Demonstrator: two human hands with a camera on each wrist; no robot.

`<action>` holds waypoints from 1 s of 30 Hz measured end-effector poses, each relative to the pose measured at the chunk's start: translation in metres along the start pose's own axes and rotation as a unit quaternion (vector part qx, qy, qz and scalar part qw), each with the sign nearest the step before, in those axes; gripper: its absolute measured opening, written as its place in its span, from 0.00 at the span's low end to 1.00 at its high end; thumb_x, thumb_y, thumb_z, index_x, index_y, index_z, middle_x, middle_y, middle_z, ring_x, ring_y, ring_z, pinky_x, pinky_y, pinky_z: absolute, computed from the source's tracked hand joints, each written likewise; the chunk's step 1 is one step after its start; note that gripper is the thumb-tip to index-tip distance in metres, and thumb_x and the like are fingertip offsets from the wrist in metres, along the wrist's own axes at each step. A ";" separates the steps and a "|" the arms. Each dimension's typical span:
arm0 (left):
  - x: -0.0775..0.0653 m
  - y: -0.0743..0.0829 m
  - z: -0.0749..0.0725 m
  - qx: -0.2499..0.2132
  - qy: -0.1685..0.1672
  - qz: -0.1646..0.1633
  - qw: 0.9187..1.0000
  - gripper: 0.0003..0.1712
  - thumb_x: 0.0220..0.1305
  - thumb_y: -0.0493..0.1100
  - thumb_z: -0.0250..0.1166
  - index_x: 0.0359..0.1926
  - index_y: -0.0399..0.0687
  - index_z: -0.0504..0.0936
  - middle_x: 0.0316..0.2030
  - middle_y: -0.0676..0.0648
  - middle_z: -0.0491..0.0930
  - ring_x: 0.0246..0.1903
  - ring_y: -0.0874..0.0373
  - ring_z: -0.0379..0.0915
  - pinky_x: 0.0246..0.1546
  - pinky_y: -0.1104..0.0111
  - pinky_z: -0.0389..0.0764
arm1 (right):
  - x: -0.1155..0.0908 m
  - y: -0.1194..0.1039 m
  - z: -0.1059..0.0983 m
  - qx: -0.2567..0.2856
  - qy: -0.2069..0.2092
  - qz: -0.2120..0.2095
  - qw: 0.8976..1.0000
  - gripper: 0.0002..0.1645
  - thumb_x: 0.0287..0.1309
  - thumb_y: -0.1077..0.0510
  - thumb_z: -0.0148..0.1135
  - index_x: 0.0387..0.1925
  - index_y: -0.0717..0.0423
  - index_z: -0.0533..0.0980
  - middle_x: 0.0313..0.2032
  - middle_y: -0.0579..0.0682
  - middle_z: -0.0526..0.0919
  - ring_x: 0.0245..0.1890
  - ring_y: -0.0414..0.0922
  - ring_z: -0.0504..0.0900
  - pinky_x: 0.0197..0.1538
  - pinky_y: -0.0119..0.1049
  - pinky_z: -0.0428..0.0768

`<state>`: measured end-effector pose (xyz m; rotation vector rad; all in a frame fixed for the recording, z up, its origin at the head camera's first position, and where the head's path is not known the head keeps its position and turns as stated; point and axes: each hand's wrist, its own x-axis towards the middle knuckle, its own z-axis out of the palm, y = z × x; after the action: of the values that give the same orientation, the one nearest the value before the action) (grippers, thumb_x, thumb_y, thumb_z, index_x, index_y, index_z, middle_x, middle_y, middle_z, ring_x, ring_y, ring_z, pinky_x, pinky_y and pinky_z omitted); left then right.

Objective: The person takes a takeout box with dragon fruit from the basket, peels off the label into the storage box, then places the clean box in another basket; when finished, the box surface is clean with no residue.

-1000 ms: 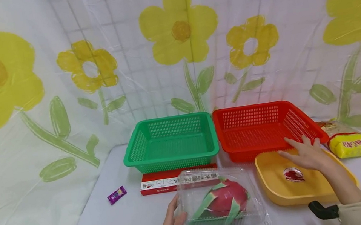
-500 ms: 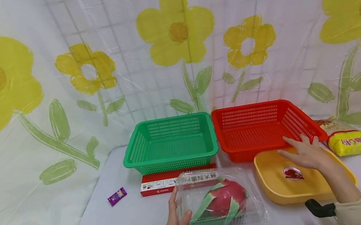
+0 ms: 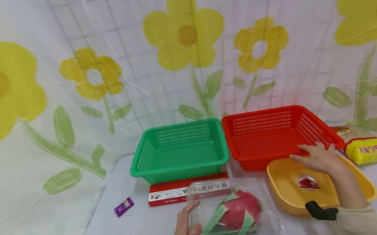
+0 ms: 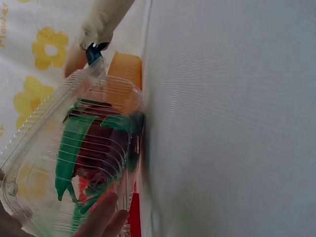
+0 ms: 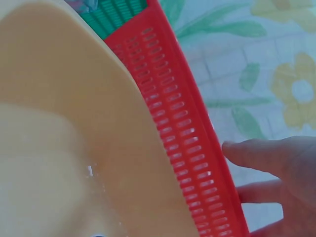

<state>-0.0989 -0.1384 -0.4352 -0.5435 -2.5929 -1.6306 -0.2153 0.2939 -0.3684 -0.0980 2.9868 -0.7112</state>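
Note:
A clear plastic clamshell box stands at the front middle of the table, with a red dragon fruit with green leafy tips showing through it. My left hand grips the box's left side; its fingers press one face in the left wrist view. Above the yellow container, which bears a round red logo, is my right hand, fingers spread. Its fingertips lie at the red basket's rim in the right wrist view, though contact is unclear. It holds nothing.
A green basket stands left of the red one. A flat red-and-white carton lies before it, partly behind the clear box. A purple packet is on the left. A yellow bag lies far right, near a flowered curtain.
My left index finger has moved up onto the box's upper left edge. My right wrist and sleeve have swung a little left. Box, fruit and baskets stay put apart from slight head-camera drift.

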 end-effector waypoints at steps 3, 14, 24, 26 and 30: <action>0.000 -0.002 -0.002 -0.010 -0.007 -0.014 1.000 0.25 0.72 0.41 0.50 0.68 0.57 0.62 0.63 0.43 0.61 0.61 0.40 0.58 0.55 0.41 0.69 | 0.000 -0.001 0.001 0.009 0.001 0.001 1.000 0.51 0.63 0.33 0.55 0.65 0.75 0.62 0.62 0.82 0.60 0.62 0.82 0.43 0.58 0.80 0.31; 0.008 -0.001 -0.014 -0.111 -0.062 -0.065 0.990 0.27 0.71 0.41 0.50 0.69 0.52 0.59 0.68 0.38 0.52 0.53 0.44 0.68 0.45 0.63 0.77 | 0.000 0.003 0.008 0.013 0.014 0.030 0.999 0.55 0.60 0.29 0.55 0.65 0.74 0.62 0.62 0.85 0.54 0.63 0.84 0.38 0.57 0.81 0.36; 0.014 0.012 -0.025 -0.134 -0.041 -0.057 0.989 0.25 0.70 0.38 0.49 0.66 0.51 0.61 0.68 0.40 0.56 0.42 0.47 0.77 0.40 0.62 0.79 | -0.003 0.001 0.006 0.022 0.015 0.035 0.999 0.54 0.60 0.31 0.56 0.66 0.74 0.61 0.62 0.86 0.52 0.63 0.85 0.36 0.56 0.82 0.37; 0.016 0.016 -0.027 -0.131 -0.030 -0.033 0.990 0.24 0.69 0.36 0.49 0.65 0.50 0.63 0.66 0.39 0.58 0.40 0.49 0.80 0.37 0.65 0.81 | -0.002 0.001 0.006 0.020 0.018 0.034 0.999 0.53 0.61 0.31 0.56 0.65 0.74 0.61 0.62 0.86 0.52 0.63 0.84 0.37 0.57 0.82 0.37; 0.023 0.025 -0.032 -0.137 -0.010 0.014 0.990 0.25 0.67 0.33 0.47 0.64 0.49 0.64 0.63 0.36 0.62 0.39 0.49 0.82 0.33 0.64 0.83 | -0.003 0.001 0.007 0.017 0.020 0.033 0.999 0.53 0.61 0.32 0.56 0.65 0.75 0.61 0.62 0.86 0.53 0.63 0.84 0.37 0.57 0.82 0.37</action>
<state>-0.1181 -0.1504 -0.3941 -0.6071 -2.3757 -1.9952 -0.2123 0.2919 -0.3748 0.0156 2.9983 -0.7643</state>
